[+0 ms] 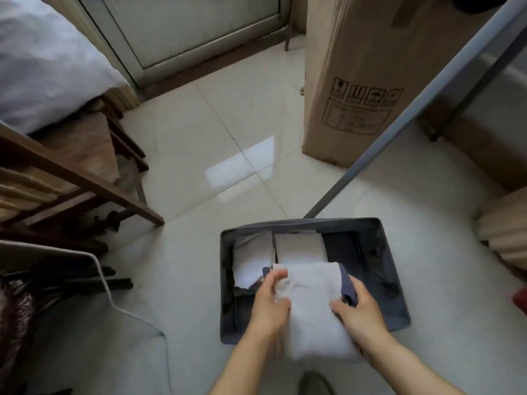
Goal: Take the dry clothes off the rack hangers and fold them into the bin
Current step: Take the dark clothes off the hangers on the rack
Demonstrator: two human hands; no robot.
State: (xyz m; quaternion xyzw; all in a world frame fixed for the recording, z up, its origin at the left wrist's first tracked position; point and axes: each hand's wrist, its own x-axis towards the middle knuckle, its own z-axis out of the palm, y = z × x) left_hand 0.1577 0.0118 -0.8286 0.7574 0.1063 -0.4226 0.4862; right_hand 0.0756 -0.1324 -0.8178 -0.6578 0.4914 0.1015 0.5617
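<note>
I see a folded white garment (pixel 312 306) with a navy trim held between my two hands, above the near half of the dark fabric bin (pixel 396 283). My left hand (pixel 269 302) grips its edge at 9 o'clock, fingers curled into the cloth; my right hand (pixel 360 310) clasps the side at 3 o'clock, fingers spread over it. Inside the bin, at 12 o'clock from the garment, lie two folded white pieces (pixel 299 248) side by side.

The bin sits on a pale tiled floor (pixel 199 143) in a dim room. A tall cardboard box (pixel 368 67) stands at 1 o'clock, with a grey rack pole (pixel 399 121) slanting across it down to the bin's far rim. Wooden furniture (pixel 74 178) crowds 9 o'clock, and a glass door (pixel 185 27) closes off 12 o'clock.
</note>
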